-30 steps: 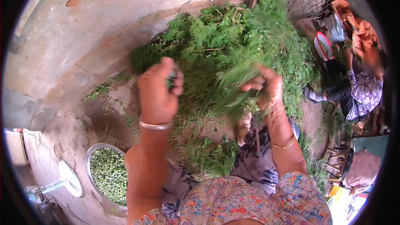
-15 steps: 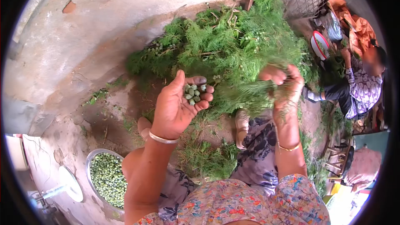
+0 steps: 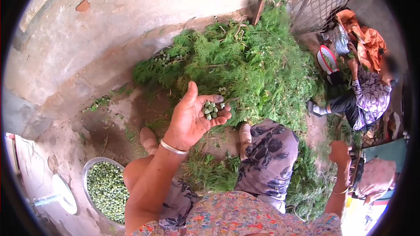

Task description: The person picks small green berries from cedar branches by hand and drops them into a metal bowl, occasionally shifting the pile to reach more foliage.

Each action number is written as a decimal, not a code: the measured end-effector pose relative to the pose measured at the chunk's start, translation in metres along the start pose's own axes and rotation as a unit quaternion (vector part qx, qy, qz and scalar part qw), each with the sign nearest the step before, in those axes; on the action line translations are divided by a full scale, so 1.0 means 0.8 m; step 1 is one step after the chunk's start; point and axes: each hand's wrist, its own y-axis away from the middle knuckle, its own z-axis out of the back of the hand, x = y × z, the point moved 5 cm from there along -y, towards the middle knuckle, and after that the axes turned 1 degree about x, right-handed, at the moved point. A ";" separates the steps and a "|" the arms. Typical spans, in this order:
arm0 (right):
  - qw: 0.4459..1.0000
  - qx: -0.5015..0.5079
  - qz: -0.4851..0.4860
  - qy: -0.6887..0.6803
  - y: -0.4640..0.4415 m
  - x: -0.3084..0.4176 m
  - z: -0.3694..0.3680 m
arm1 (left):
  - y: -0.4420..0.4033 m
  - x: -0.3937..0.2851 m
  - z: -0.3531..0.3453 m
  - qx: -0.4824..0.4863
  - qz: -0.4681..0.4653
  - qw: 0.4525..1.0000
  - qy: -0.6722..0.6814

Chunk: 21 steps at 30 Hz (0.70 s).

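My left hand [image 3: 192, 120] is palm up near the middle, its fingers curled loosely round several small green cones [image 3: 210, 110]. Beyond it spreads a large heap of leafy green branches [image 3: 262, 70] against the wall. Out at the lower right, my right hand [image 3: 340, 152] has its fingers closed; whether anything is inside them is hidden. Loose green sprigs [image 3: 308, 183] lie on the ground to its left. A round metal basin [image 3: 85, 179] full of the same small green cones stands at the lower left.
A person [image 3: 372, 96] sits at the right beside a red-rimmed white bowl [image 3: 321, 61] and an orange sheet [image 3: 365, 39]. A white round base [image 3: 64, 194] stands left of the basin. A wire mesh gate [image 3: 321, 0] is at the top right.
My right hand has swung out to the lower right, and the green sprig it held no longer shows in it. My left hand turned palm up, showing the cones, and has shifted slightly right.
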 end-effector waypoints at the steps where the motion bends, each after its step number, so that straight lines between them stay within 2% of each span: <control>1: 0.990 -0.121 0.050 -0.060 0.004 0.016 0.012 | -0.002 0.003 0.000 0.009 0.001 1.000 -0.010; 2: 0.959 -0.238 0.101 -0.121 0.015 0.036 0.026 | -0.003 0.006 0.000 0.016 0.004 1.000 -0.021; 4: 0.881 -0.237 0.110 -0.395 0.006 0.119 0.111 | -0.003 0.011 -0.001 0.006 0.013 0.999 -0.033; 6: 0.815 -0.191 0.170 -0.521 0.005 0.196 0.157 | -0.006 0.015 -0.004 -0.001 0.020 0.999 -0.041; 8: 0.756 -0.092 0.282 -0.584 0.009 0.275 0.198 | -0.006 0.019 -0.008 -0.002 0.040 0.997 -0.068; 10: 0.703 -0.118 0.389 -0.584 0.012 0.333 0.229 | -0.002 0.020 -0.013 -0.017 0.035 0.997 -0.069; 11: 0.702 -0.113 0.392 -0.584 0.006 0.353 0.232 | 0.000 0.021 -0.014 -0.031 0.032 0.997 -0.069; 13: 0.659 -0.160 0.457 -0.576 -0.003 0.384 0.236 | 0.001 0.021 -0.018 -0.020 0.022 0.997 -0.073; 14: 0.656 -0.154 0.458 -0.579 -0.011 0.391 0.232 | 0.001 0.020 -0.019 -0.002 0.013 0.997 -0.082; 16: 0.673 -0.170 0.494 -0.523 -0.018 0.406 0.227 | 0.002 0.021 -0.007 -0.024 0.022 0.997 -0.072; 18: 0.669 -0.139 0.493 -0.539 -0.023 0.410 0.226 | 0.002 0.020 0.004 -0.065 0.011 0.995 -0.068; 21: 0.620 -0.102 0.535 -0.564 -0.029 0.414 0.222 | 0.003 0.018 0.012 -0.071 0.025 0.995 -0.067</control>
